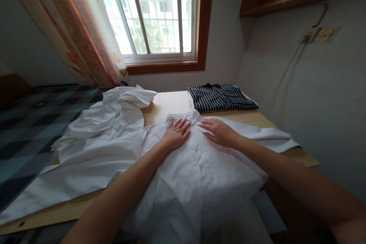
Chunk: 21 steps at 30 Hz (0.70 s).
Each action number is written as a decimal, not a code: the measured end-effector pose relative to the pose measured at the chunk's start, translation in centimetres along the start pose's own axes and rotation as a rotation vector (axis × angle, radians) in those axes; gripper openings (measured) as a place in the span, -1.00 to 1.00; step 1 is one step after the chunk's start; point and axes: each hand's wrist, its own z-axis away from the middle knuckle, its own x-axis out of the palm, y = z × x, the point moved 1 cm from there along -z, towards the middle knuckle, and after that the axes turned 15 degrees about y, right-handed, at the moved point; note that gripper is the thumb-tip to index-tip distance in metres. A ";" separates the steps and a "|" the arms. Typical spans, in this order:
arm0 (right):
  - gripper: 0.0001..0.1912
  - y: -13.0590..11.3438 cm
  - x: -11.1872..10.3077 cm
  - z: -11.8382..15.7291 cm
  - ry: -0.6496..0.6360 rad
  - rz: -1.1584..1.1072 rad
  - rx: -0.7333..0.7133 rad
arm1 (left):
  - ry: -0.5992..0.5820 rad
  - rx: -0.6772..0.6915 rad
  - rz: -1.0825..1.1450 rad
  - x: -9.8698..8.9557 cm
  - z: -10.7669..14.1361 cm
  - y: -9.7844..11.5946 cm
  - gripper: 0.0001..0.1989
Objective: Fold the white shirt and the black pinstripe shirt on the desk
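A white button-up shirt (197, 175) lies front side up across the wooden table, its collar toward the window and its lower part hanging over the near edge. One sleeve stretches out to the left, the other to the right. My left hand (176, 133) rests flat on the shirt just below the collar, fingers spread. On the other side of the button line, my right hand (219, 131) lies on the upper chest with its fingers stretched out. Neither hand grips the fabric.
A crumpled white garment (114, 118) lies at the left. Behind the shirt, a folded black striped garment (221, 97) sits on the table (164, 103). A checkered bed (17, 133) borders the left side. A cord (281, 74) hangs down the right wall.
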 end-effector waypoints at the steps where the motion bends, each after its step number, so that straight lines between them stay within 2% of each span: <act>1: -0.55 -1.2 0.9 -0.1 -0.033 -0.011 0.015 | 0.030 0.004 0.017 -0.1 0.1 0.0 -0.50; 4: -0.49 -2.7 2.8 0.6 -0.082 -0.024 0.107 | 0.194 0.031 0.079 -0.8 0.5 -0.1 -0.52; 7: -0.47 -2.6 3.2 1.5 -0.098 -0.046 0.129 | 0.306 0.041 0.102 -1.4 0.8 0.0 -0.64; 10: -0.45 -2.5 2.5 1.7 -0.048 -0.074 0.099 | 0.294 0.023 0.065 -1.5 0.8 0.1 -0.77; 13: -0.52 -2.9 1.9 1.6 -0.010 -0.154 -0.048 | 0.286 0.025 0.055 -1.4 0.6 0.1 -0.82; 16: -0.63 -3.1 1.9 1.6 -0.012 -0.223 -0.145 | 0.276 0.049 0.084 -1.4 0.4 -0.2 -0.80; 19: -0.65 -2.9 2.1 1.6 0.010 -0.242 -0.136 | 0.240 0.106 0.120 -1.9 1.2 -0.4 -0.75; 21: -0.65 -2.9 2.0 1.6 0.016 -0.248 -0.131 | 0.226 0.123 0.104 -2.6 2.7 -0.2 -0.69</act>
